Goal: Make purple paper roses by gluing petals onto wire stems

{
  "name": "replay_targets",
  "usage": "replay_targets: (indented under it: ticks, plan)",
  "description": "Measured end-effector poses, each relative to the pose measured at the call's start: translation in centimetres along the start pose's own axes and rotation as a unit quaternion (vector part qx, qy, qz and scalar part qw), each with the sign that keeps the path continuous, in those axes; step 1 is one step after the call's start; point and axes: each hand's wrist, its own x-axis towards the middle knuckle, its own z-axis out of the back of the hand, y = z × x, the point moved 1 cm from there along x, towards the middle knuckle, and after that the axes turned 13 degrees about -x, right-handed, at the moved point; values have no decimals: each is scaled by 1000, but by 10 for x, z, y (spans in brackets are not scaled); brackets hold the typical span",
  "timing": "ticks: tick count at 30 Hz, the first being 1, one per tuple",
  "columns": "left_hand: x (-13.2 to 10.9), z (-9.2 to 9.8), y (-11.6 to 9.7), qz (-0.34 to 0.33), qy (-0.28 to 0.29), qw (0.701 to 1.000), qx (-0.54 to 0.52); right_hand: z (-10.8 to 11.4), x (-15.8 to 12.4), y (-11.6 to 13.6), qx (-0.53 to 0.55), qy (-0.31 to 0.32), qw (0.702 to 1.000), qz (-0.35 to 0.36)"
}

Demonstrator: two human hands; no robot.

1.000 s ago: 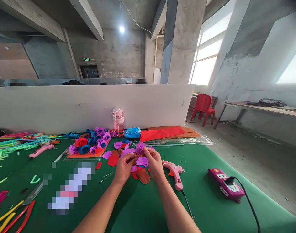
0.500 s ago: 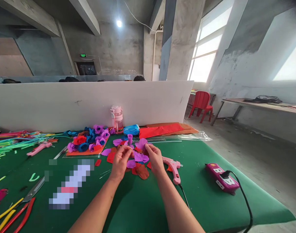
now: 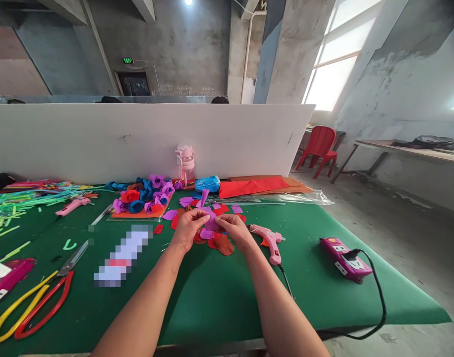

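Note:
My left hand (image 3: 187, 229) and my right hand (image 3: 235, 231) meet over a heap of cut felt petals (image 3: 215, 237) on the green table mat (image 3: 219, 292). Both pinch the same purple felt petal (image 3: 211, 221) between thumb and fingers. A rolled purple piece (image 3: 203, 197) sticks up just behind my left fingers. Red, brown and purple petals lie under and around my hands. A pink glue gun (image 3: 272, 241) rests right of my right hand, its cord running toward me.
Finished felt roses (image 3: 145, 197) sit on an orange sheet at the back. A pink bottle (image 3: 185, 164), blue pack (image 3: 207, 183) and red felt sheets (image 3: 249, 187) line the white partition (image 3: 100, 139). Scissors (image 3: 37, 302), straws (image 3: 15, 203) and another glue gun (image 3: 71, 206) lie left; a pink power strip (image 3: 344, 258) lies right.
My hands have come together, both now pinching one purple petal low over the heap. The view has tilted down and shows more of the near table edge.

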Motion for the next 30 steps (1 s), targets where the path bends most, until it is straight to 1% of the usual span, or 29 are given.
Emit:
replay_targets:
  ticks: [2, 4, 6, 8, 10, 11, 14, 16, 19, 22, 24, 26, 28, 30]
  plan:
    - [1, 2, 1, -11, -19, 1000, -17, 0, 1, 0, 4, 3, 1000, -7]
    - [4, 4, 3, -20, -40, 998, -36, 3, 3, -1, 15, -19, 999, -22]
    - [7, 7, 5, -26, -58, 997, -48, 7, 5, -3, 31, -78, 996, -31]
    - [9, 9, 7, -29, -69, 996, -47, 11, 7, -5, 38, -142, 989, -25]
    - [8, 8, 8, -28, -70, 996, -47, 11, 6, -8, 38, -174, 984, -31]
    - [7, 8, 8, -26, -65, 996, -52, 10, 4, -8, 36, -170, 984, -47]
    - [3, 4, 8, -19, -37, 996, -83, 0, -6, -8, 39, -116, 987, -104]
    - [1, 1, 7, -18, -13, 995, -92, -8, -16, -5, 47, -101, 989, -97]
    - [-1, -1, 7, -9, 26, 997, -78, -15, -28, 3, 37, -129, 989, -57]
    - [-2, -2, 6, 1, 66, 997, -37, -16, -38, 10, -1, -150, 988, -46]
    - [-2, -3, 7, -1, 86, 996, -4, -13, -46, 13, -35, -151, 987, -46]
    - [-2, -3, 8, 6, 98, 995, 16, -5, -58, 13, -82, -162, 982, -44]
    - [-4, -1, 9, 30, 99, 994, 19, 8, -75, 11, -142, -198, 969, -34]
    - [-9, 3, 9, 56, 98, 993, 20, 30, -95, 5, -206, -255, 944, -26]
